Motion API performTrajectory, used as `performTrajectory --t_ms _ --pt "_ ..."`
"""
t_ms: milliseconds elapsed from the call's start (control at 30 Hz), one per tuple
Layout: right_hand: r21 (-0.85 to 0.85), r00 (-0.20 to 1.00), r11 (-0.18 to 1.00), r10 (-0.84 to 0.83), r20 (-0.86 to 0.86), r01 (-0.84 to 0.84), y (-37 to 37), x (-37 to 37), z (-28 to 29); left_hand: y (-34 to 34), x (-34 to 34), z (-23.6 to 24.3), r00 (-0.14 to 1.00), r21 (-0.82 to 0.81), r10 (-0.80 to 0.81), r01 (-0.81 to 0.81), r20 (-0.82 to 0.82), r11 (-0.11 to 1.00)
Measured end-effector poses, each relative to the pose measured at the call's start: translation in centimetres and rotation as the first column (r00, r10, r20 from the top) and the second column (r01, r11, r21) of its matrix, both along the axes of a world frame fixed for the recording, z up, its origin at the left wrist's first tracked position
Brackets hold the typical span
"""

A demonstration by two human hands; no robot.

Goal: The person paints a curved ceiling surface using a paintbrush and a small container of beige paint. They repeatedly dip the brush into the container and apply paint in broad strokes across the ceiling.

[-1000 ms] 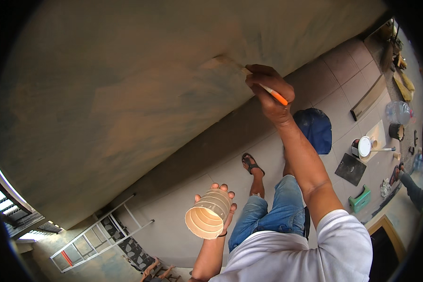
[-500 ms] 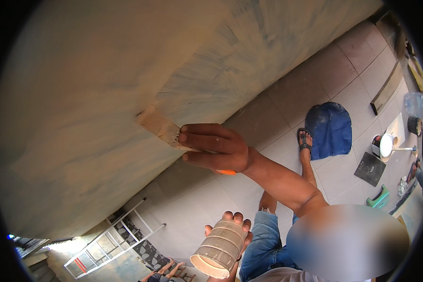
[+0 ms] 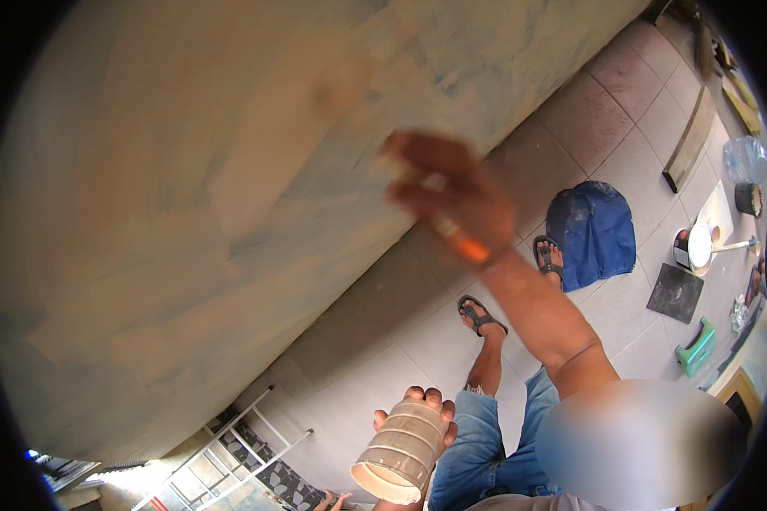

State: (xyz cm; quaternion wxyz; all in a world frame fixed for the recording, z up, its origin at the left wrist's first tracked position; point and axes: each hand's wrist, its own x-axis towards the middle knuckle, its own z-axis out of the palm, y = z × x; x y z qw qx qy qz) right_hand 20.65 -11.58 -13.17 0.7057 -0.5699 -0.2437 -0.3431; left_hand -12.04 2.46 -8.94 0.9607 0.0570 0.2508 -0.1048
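My right hand [image 3: 452,187] is raised in front of the wall [image 3: 187,238] and smeared by motion. It grips a flat paintbrush whose orange handle [image 3: 471,249] shows below the palm. The brush's beige head [image 3: 343,89] is a blur against the wall; whether it touches, I cannot tell. Uneven beige strokes cover the wall, with bluish-grey showing through. Lower down, my left hand [image 3: 435,400] wraps round a ribbed, paint-coated tub [image 3: 403,449]. Part of the tub's pale inside shows through its open mouth; how much paint it holds is hidden.
A metal ladder [image 3: 230,451] stands at lower left. Blue cloth [image 3: 596,234] lies beside my feet on the tiled floor [image 3: 366,375]. Farther right are a paint can [image 3: 699,247], a black square board [image 3: 675,293], a green plastic thing [image 3: 697,347] and a wooden plank [image 3: 690,140].
My right hand and the paintbrush have moved up and to the right along the wall. The left hand still holds the tub in nearly the same place. My view has shifted slightly.
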Motion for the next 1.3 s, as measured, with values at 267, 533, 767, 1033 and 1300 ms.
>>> performTrajectory --t_ms 267,533,767,1033,1300 --pt "-0.038 0.996 0.997 -0.064 -0.065 0.062 -5.1 2.3 1.4 0.1 0.2 0.5 0.997 0.027 -0.054 0.052 0.056 0.998" --pt "-0.182 0.731 0.710 -0.677 0.088 0.680 -10.4 7.6 3.3 -1.0 -0.1 0.7 0.998 -0.024 -0.055 0.055 0.018 0.998" --pt "-0.111 0.977 0.986 0.143 0.160 -0.126 0.3 -1.1 3.5 -2.4 1.2 2.1 0.994 -0.006 -0.111 0.112 0.011 0.994" --pt "-0.251 0.567 0.509 -0.736 0.369 0.824 -14.5 8.2 7.1 -3.2 0.1 1.8 0.997 -0.059 -0.067 0.070 0.046 0.996" --pt "-0.032 0.985 0.989 -0.142 0.099 0.146 -6.6 2.0 8.6 -3.9 0.9 3.5 0.995 -0.050 -0.101 0.102 0.025 0.994"
